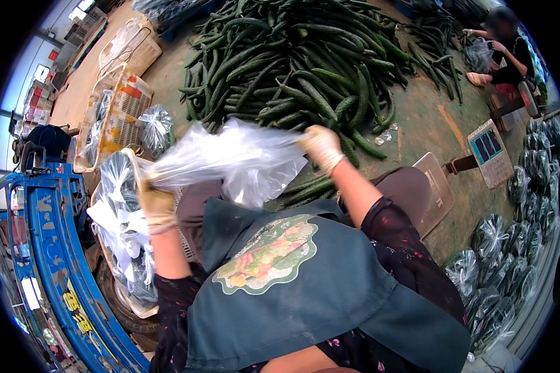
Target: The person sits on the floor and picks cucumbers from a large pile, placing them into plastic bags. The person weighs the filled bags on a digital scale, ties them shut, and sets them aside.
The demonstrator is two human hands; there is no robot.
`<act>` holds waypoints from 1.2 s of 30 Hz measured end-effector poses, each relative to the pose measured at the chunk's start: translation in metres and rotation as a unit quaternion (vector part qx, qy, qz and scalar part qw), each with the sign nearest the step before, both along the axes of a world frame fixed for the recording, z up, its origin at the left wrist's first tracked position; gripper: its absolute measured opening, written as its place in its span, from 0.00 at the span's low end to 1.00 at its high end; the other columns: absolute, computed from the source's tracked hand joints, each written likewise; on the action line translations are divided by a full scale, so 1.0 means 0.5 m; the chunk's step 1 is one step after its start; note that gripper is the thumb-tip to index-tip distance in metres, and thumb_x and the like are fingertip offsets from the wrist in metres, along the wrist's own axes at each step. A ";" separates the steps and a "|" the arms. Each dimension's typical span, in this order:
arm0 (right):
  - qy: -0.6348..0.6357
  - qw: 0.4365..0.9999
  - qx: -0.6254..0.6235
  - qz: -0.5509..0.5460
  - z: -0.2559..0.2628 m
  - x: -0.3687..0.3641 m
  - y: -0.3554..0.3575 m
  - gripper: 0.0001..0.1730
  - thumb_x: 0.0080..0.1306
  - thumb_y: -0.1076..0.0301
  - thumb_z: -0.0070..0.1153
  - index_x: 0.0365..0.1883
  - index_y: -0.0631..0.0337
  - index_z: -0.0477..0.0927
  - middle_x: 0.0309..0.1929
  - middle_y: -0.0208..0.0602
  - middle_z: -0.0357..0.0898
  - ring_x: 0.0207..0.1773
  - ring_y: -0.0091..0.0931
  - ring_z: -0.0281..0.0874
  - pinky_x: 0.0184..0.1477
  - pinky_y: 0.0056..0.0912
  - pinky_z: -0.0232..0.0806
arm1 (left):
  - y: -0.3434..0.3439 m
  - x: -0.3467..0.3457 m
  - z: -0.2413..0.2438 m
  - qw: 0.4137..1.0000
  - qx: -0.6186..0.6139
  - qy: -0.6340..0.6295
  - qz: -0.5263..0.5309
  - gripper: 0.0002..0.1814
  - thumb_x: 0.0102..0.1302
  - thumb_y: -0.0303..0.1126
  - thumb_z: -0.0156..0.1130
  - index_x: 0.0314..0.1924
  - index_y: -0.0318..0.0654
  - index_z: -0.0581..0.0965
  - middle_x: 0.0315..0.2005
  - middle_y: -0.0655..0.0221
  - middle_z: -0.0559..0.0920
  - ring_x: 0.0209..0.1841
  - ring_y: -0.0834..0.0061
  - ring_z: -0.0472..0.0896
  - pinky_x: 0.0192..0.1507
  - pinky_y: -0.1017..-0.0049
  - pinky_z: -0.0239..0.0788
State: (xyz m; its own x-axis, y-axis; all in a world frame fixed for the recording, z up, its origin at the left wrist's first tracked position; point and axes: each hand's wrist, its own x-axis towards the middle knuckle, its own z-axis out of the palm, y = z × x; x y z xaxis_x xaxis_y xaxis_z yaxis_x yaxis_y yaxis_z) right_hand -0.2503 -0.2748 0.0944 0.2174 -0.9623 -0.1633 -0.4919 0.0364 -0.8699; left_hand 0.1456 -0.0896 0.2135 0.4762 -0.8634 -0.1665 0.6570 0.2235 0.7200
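Note:
A clear plastic bag [242, 144] is stretched and blurred between my two gloved hands. My left hand [157, 203] grips one end, close to a crate of bagged produce. At the other end, my right hand [324, 147] pinches the plastic near the front of a large heap of long green cucumbers [308, 79]. The bag's lower part hangs over my lap, and no cucumber can be made out inside it. Several cucumbers [310, 189] lie on the floor just in front of my apron [298, 289], partly hidden by the bag.
Crates [126, 109] with bagged cucumbers and a blue vehicle [58, 247] flank my left. To my right stands a scale [487, 151] with its platform [436, 191]. Filled bags [487, 275] line the right side. A co-worker [511, 53] sits at the far right, holding a bag.

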 end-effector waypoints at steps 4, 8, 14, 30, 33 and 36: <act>0.185 0.982 -0.041 -0.017 0.013 -0.166 -0.118 0.26 0.51 0.52 0.75 0.37 0.66 0.83 0.34 0.52 0.84 0.39 0.40 0.83 0.46 0.39 0.73 | -0.095 0.058 0.095 0.991 0.064 -0.110 -0.040 0.11 0.73 0.37 0.57 0.45 0.37 0.80 0.41 0.67 0.85 0.44 0.73 0.84 0.47 0.70 0.79; 0.008 0.972 -0.235 0.008 0.217 -0.177 -0.131 0.51 0.45 0.53 0.81 0.64 0.68 0.74 0.57 0.52 0.79 0.60 0.38 0.77 0.65 0.37 0.67 | -0.211 -0.087 0.213 0.973 -0.030 -0.186 -0.132 0.15 0.75 0.42 0.57 0.51 0.39 0.78 0.41 0.69 0.84 0.41 0.78 0.82 0.47 0.75 0.76; 0.067 0.893 -0.416 0.157 0.408 -0.001 -0.016 0.47 0.47 0.74 0.72 0.69 0.50 0.72 0.50 0.45 0.82 0.54 0.43 0.79 0.56 0.39 0.72 | -0.272 -0.374 0.213 0.870 -0.067 -0.270 -0.407 0.21 0.71 0.39 0.61 0.59 0.37 0.75 0.47 0.65 0.83 0.47 0.74 0.81 0.52 0.73 0.73; 0.396 0.794 0.048 0.459 -0.135 -0.030 -0.008 0.32 0.57 0.69 0.53 0.64 0.51 0.77 0.43 0.48 0.86 0.46 0.42 0.86 0.50 0.45 0.76 | -0.124 -0.363 0.020 0.858 0.169 -0.101 -0.475 0.21 0.74 0.47 0.59 0.41 0.32 0.81 0.28 0.64 0.83 0.32 0.67 0.85 0.45 0.71 0.76; 0.410 0.742 0.161 0.505 -0.297 -0.084 0.058 0.21 0.56 0.64 0.56 0.47 0.59 0.87 0.49 0.47 0.86 0.52 0.41 0.85 0.54 0.44 0.75 | -0.174 -0.310 -0.012 0.888 0.176 0.234 -0.355 0.39 0.73 0.67 0.46 0.32 0.32 0.78 0.16 0.64 0.78 0.09 0.78 0.66 0.18 0.74 0.63; 0.451 0.736 0.221 0.455 -0.215 -0.141 0.001 0.24 0.57 0.59 0.61 0.51 0.56 0.86 0.49 0.44 0.87 0.52 0.38 0.86 0.52 0.42 0.76 | -0.200 -0.232 -0.095 0.830 0.274 0.048 -0.483 0.40 0.76 0.65 0.43 0.27 0.31 0.77 0.19 0.60 0.80 0.06 0.80 0.59 0.16 0.74 0.63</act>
State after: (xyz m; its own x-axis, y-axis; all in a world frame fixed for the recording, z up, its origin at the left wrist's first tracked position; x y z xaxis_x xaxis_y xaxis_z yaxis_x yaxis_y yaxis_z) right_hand -0.3209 -0.2744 -0.0129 0.3499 -0.2950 -0.8891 -0.8576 -0.4828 -0.1773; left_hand 0.0297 -0.1896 0.1658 -0.4324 -0.6176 -0.6570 0.3999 -0.7844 0.4741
